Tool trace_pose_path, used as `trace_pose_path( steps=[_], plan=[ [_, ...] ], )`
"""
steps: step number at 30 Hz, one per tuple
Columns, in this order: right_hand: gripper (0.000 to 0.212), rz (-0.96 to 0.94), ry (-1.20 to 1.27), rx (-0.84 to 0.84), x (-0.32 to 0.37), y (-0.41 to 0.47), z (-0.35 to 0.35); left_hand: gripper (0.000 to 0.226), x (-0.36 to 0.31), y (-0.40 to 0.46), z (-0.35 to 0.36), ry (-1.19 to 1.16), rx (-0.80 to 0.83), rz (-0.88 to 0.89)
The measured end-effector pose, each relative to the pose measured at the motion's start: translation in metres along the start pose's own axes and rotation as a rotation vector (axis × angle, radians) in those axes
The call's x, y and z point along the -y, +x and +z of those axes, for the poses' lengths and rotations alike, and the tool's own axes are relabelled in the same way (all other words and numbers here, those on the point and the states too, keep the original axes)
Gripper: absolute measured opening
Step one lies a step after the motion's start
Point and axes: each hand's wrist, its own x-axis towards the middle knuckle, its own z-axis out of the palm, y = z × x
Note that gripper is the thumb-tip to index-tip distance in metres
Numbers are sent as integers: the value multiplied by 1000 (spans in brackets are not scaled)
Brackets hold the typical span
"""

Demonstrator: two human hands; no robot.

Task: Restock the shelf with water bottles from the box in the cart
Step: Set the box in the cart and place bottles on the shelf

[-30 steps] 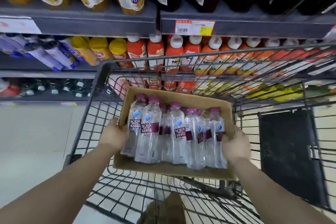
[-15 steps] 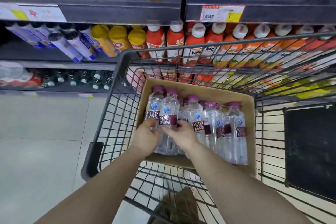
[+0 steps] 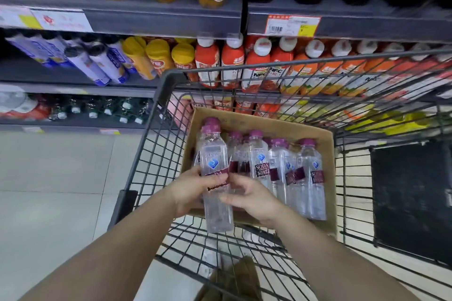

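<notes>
A cardboard box [image 3: 326,151] sits in the black wire cart [image 3: 171,76] and holds several clear water bottles [image 3: 309,166] with purple caps and dark red labels. One water bottle [image 3: 215,154] is raised above the others at the box's left side, its base hanging over the near box edge. My left hand [image 3: 192,192] grips it around the label. My right hand [image 3: 253,199] curls against the same bottle's right side, fingers at its label.
Grey shelves [image 3: 159,19] stand right behind the cart. They carry orange and red juice bottles [image 3: 256,66], yellow-capped bottles, purple-white bottles and dark drinks. A lower shelf [image 3: 73,124] at left holds green bottles. Pale floor tiles lie to the left.
Both hands left the box's sides and went to the leftmost bottles. One bottle has since come up out of the row toward me. The view has shifted closer to the shelf.
</notes>
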Motion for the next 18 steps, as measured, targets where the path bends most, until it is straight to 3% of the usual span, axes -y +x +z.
trace_pose_path(
  steps=[2, 3, 5, 6, 9, 12, 14, 18],
  plan=[
    [49, -9, 90, -117, -5, -6, -9, 54, 4, -3, 0, -17, 6, 17],
    [44, -4, 85, -298, -10, -5, -15, 49, 7, -3, -2, -33, -15, 24],
    [42, 98, -186, -666, -22, 2, -26, 51, 11, -3, -5, -81, -43, 26],
    [48, 177, -323, -724, -28, 6, -29, 57, 11, -2, -6, -103, -45, 24],
    [65, 337, -462, -649, -42, 20, -21, 71, 12, 2, -12, -132, -55, 24],
    [67, 361, -523, -726, -43, 31, -15, 76, 11, 3, -15, -135, -68, 34],
    [72, 376, -539, -690, -40, 36, -17, 77, 10, 2, -14, -135, -61, 30],
    [73, 335, -227, -568, -28, 28, -23, 80, 9, -4, -10, -150, -72, 56]
  ],
)
